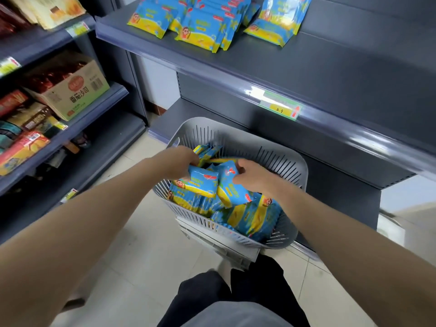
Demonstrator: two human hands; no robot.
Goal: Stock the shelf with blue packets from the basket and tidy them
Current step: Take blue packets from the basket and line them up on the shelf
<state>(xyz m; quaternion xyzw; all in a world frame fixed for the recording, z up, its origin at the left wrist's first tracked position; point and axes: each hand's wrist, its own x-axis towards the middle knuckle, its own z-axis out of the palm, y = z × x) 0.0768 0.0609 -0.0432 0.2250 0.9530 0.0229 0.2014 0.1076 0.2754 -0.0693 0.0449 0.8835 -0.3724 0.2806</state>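
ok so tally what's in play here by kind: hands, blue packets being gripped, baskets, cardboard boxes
hands: 2, left hand and right hand
blue packets gripped: 2, left packet and right packet
basket: 1
cardboard box: 1
total: 6

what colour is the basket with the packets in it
Light grey, with slotted walls. The basket shows best in the head view.

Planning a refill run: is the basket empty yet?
Not empty: blue packets pile inside the basket; left hand and right hand each grip one.
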